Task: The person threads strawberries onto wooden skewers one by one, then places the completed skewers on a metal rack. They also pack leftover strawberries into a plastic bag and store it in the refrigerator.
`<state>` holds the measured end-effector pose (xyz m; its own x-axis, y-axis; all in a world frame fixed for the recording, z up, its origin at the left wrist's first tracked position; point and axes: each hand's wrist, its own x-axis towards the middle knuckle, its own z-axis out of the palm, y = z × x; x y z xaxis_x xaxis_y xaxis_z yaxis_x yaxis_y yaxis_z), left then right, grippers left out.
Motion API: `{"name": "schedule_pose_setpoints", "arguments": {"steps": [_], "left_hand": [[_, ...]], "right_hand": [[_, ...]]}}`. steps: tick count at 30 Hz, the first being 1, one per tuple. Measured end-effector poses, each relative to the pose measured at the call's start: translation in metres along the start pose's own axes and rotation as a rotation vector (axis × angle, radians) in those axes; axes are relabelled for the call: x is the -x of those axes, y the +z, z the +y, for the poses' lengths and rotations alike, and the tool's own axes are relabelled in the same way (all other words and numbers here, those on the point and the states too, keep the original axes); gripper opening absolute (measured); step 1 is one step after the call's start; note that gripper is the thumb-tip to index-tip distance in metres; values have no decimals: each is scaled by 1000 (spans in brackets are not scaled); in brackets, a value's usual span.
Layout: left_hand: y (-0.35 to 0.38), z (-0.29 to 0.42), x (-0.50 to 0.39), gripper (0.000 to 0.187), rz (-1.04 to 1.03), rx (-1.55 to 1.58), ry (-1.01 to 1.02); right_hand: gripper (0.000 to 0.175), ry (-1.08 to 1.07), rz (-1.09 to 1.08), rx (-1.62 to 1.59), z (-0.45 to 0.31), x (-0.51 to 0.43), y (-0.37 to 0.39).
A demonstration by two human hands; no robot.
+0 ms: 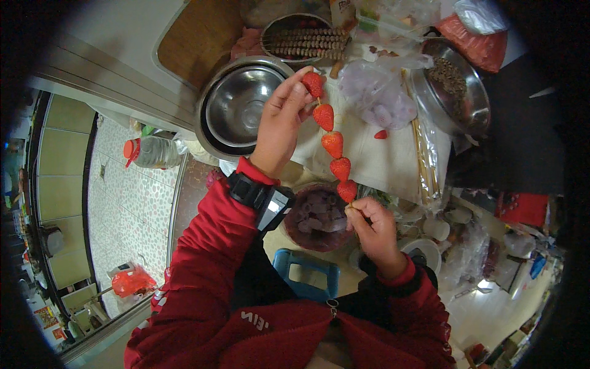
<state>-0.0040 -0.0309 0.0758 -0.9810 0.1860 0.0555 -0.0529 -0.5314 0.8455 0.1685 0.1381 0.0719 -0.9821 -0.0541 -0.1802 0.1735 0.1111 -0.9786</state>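
Note:
Several strawberries [332, 144] are threaded on a thin wooden skewer that slants across the middle of the view. At its upper end my left hand [288, 104] grips the top strawberry between thumb and fingers. My right hand [374, 226] pinches the skewer just below the lowest strawberry. Under the skewer lies a white cloth [364, 161] on the work surface, with a small red piece of fruit [380, 134] on it. Beside the cloth's upper part sits a clear plastic bag [382, 94] with pale contents. Bare skewers [426, 161] lie in a plastic sleeve on the right.
Nested steel bowls [209, 138] stand left of my left hand. Loaded skewers [309, 44] rest across a round container at the top. A steel basin [481, 99] is at upper right. Below are a dark red tub [295, 233] and a blue plastic stool [313, 263].

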Motion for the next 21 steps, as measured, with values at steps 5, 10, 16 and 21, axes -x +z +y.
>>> {"name": "schedule_pose_setpoints", "arguments": {"steps": [5,10,16,21], "left_hand": [[-9,11,-8,44,-2,117,-73],[-10,14,-6,45,-28,182,-211],[-8,17,-5,46,-24,147,-223],[-4,16,-4,46,-21,155,-221]], "right_hand": [[9,-61,-65,65,6,2,-1],[9,-66,-86,104,6,2,0],[9,-55,-67,98,4,2,0],[8,-33,-91,-13,8,2,1]]}}
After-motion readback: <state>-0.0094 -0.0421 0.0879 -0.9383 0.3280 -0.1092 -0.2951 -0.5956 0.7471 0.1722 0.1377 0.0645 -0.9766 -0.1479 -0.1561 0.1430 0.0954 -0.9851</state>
